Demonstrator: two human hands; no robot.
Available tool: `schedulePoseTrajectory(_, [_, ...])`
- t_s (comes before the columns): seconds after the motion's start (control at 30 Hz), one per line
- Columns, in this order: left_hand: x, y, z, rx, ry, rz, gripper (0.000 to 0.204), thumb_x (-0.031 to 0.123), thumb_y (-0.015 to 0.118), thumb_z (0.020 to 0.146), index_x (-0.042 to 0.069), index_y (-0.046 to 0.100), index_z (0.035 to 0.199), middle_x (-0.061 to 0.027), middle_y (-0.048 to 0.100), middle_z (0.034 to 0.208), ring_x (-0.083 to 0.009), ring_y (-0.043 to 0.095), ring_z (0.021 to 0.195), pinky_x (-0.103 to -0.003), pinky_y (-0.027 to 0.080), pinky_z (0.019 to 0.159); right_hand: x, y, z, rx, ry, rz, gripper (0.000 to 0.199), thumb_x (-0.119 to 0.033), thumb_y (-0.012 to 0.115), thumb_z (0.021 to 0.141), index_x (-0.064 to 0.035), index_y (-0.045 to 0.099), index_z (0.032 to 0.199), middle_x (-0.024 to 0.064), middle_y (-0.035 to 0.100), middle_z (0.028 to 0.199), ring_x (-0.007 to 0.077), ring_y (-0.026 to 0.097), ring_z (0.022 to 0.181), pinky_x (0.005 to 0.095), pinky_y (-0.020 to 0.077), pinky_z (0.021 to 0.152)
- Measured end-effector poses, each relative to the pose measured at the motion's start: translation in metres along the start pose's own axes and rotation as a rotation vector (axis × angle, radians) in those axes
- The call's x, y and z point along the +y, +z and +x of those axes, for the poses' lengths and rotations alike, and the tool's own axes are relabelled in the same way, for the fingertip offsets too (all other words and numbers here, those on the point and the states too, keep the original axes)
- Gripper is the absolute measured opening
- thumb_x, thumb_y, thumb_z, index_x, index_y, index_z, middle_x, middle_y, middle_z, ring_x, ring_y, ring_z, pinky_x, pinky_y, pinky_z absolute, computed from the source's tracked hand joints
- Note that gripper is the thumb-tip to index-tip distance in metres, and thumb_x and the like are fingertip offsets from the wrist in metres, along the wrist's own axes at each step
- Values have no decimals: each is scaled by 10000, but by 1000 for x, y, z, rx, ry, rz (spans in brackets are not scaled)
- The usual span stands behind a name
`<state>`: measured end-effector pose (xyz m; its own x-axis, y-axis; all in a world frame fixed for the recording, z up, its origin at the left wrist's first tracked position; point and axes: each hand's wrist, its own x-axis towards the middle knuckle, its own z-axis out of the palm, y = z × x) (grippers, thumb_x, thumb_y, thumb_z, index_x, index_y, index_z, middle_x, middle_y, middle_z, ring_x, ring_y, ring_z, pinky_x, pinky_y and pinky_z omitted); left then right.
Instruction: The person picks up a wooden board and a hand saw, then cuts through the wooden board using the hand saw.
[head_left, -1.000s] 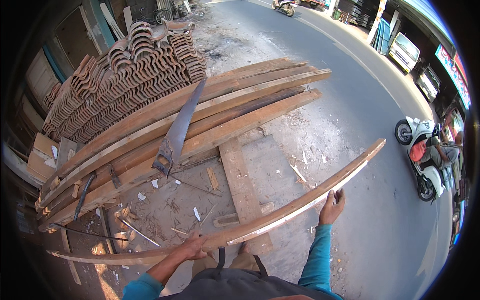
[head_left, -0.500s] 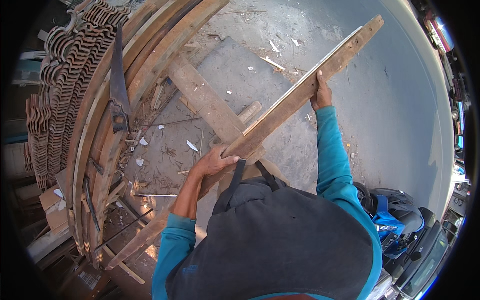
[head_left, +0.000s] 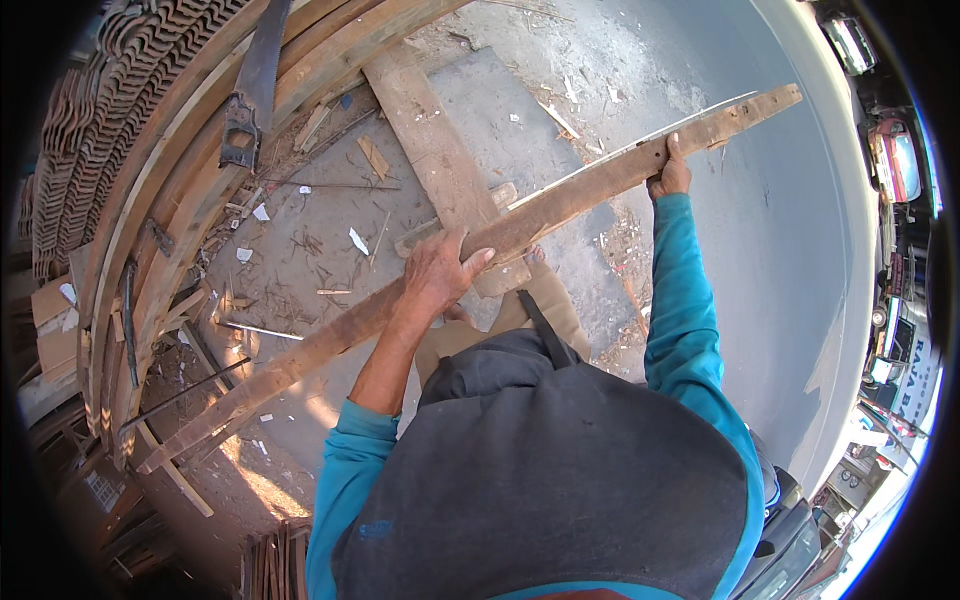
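Observation:
I hold a long weathered wooden plank (head_left: 560, 205) level in front of me, running from the lower left to the upper right. My left hand (head_left: 437, 272) grips it near its middle, fingers wrapped over the top edge. My right hand (head_left: 671, 176) grips it farther along, close to the right end. A short thick board (head_left: 425, 135) lies on the ground beneath the plank. My teal sleeves and dark apron fill the lower part of the view.
A stack of long planks (head_left: 180, 210) lies at the left with a hand saw (head_left: 250, 95) on top. Clay roof tiles (head_left: 110, 100) are piled beyond them. Wood scraps and chips litter the concrete. A paved road (head_left: 800, 250) with parked vehicles runs at the right.
The view has swung down and left. The plank has been lifted and turned flatter across my front, with both hands still gripping it.

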<state>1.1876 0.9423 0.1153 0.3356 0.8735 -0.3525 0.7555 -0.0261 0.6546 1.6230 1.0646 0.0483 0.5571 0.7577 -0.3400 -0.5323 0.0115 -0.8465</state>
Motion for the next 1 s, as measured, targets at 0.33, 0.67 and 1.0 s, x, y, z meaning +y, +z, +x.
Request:
schedulePoseTrajectory(0.33, [51,75,89,552,-2,24,416,391,708,923,-10,656,1021,-208,660,981,-406,627,915,-505,488,829,-11,-54,104,-32,24,26,564,-255,696,982,97,467,1358,207,618,1253,394,672,1074,538,575,943])
schedulePoseTrajectory(0.67, [57,111,124,579,-458,136,339,354,620,970,21,670,927,-211,659,917,-438,629,871,-545,477,787,-45,-119,161,164,120,-17,892,-714,603,903,-109,402,1526,177,470,1508,369,474,1376,556,428,1097])
schedulePoseTrajectory(1.0, [64,100,125,559,-233,191,240,290,634,941,57,688,923,-161,673,885,-383,642,874,-502,493,787,-96,-131,260,107,108,-148,748,-627,605,949,-141,438,1493,107,545,1440,331,573,1259,526,535,1005])
